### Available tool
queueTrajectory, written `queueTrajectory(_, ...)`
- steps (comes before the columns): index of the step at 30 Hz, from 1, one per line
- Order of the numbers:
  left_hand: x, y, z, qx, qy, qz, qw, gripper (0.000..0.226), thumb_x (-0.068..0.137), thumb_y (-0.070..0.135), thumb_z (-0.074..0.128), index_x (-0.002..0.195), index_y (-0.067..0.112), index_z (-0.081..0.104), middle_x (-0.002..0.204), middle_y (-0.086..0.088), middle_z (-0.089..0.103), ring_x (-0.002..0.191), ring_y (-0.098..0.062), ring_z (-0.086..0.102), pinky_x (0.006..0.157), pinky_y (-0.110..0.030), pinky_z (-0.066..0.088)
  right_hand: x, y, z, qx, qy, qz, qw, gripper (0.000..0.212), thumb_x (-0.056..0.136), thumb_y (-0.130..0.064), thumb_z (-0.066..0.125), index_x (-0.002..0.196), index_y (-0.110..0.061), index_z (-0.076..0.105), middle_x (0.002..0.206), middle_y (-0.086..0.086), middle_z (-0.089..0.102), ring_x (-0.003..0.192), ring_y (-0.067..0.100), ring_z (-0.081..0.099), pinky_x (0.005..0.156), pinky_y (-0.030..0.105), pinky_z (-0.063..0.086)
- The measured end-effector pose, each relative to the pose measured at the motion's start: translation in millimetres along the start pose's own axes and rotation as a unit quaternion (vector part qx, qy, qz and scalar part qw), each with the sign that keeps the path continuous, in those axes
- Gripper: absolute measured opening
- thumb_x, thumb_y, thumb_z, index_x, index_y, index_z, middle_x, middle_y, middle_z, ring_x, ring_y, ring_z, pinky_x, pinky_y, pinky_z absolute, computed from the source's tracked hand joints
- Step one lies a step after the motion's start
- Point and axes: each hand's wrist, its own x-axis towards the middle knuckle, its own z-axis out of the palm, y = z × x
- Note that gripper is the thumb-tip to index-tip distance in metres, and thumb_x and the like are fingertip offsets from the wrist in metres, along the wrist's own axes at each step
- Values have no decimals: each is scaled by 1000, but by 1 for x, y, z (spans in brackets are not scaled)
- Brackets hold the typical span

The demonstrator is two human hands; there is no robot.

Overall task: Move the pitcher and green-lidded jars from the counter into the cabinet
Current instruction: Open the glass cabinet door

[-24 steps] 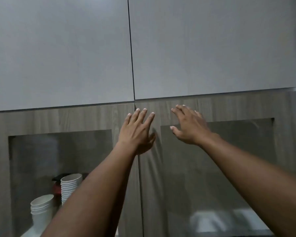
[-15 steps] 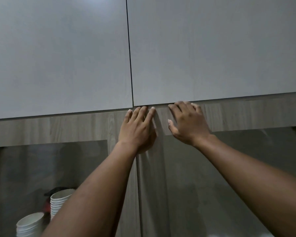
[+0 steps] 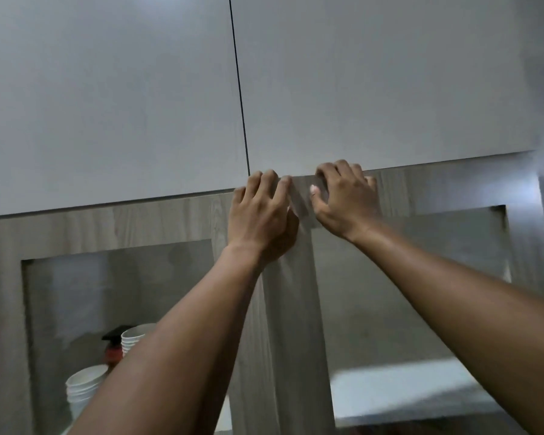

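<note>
Left hand: the left hand (image 3: 261, 215) has its fingertips hooked over the top edge of the wood-grain cabinet door (image 3: 170, 221), just under the white upper panels (image 3: 107, 98); grasping the door edge, nothing else.
Right hand: the right hand (image 3: 346, 196), just beside it at 3 o'clock, curls its fingers over the top of the neighbouring glass-fronted door (image 3: 437, 189) in the same way.
Pitcher and jars: none in view; presumably on the counter below the picture.
Behind the glass: stacked white cups (image 3: 82, 390) at 7 o'clock, a dark-capped bottle (image 3: 113, 346) near them.
Risk: the grip is only fingertips in a narrow gap, so I judge they could slip or get pinched; doors swinging out together may come towards the person's face.
Writing: no brand, label or lettering readable anywhere.
</note>
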Motion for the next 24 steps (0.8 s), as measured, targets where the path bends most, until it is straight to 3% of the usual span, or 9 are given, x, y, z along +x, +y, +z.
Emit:
queueTrajectory(5, -12, 33, -69, -86, 66, 32, 994, 53, 79, 36, 46, 121, 9, 62, 123, -11, 61, 121, -33, 52, 88, -45, 44, -27, -14, -68, 63, 29, 50, 996, 36, 91, -41, 42, 116, -20, 57, 116, 4, 61, 111, 26, 56, 92, 47, 45)
queueTrajectory(10, -11, 86, -139, -224, 133, 29, 965, 50, 83, 29, 41, 115, 3, 69, 108, -14, 70, 102, -37, 60, 78, -44, 49, -47, -11, -153, 127, 16, 81, 989, 30, 95, -37, 46, 113, -17, 60, 112, 2, 64, 98, 20, 59, 87, 43, 52)
queueTrajectory(14, -10, 134, -187, -369, 168, 41, 913, 47, 83, 22, 46, 120, -1, 64, 108, -17, 70, 96, -29, 59, 84, -37, 50, -60, -4, -224, 171, -8, 126, 977, 25, 97, -36, 49, 108, -19, 64, 106, 0, 69, 101, 20, 62, 85, 35, 50)
queueTrajectory(18, -20, 190, -212, -503, 194, 3, 842, 51, 85, 18, 50, 130, -5, 57, 118, -18, 64, 105, -24, 61, 93, -23, 46, -76, 10, -282, 233, 5, 182, 955, 35, 88, -48, 48, 102, -24, 68, 101, -3, 71, 100, 20, 65, 95, 48, 51)
queueTrajectory(20, -25, 220, -219, -566, 189, -13, 802, 49, 91, 19, 45, 132, -3, 56, 123, -16, 65, 110, -22, 63, 96, -25, 51, -85, 19, -312, 273, 3, 196, 942, 40, 87, -51, 47, 106, -24, 69, 106, -2, 72, 105, 20, 65, 99, 49, 51)
queueTrajectory(22, -29, 254, -228, -613, 184, -8, 768, 48, 95, 19, 40, 136, -1, 56, 131, -14, 64, 121, -21, 61, 101, -26, 49, -95, 32, -343, 329, -5, 221, 918, 39, 91, -48, 48, 110, -22, 70, 110, -1, 72, 106, 17, 66, 97, 42, 51)
queueTrajectory(24, -30, 291, -240, -633, 172, 5, 754, 52, 97, 19, 34, 142, -1, 51, 143, -14, 58, 135, -20, 53, 110, -30, 43, -105, 45, -373, 372, -14, 244, 895, 34, 98, -43, 45, 106, -23, 71, 99, -5, 73, 92, 9, 67, 86, 32, 50)
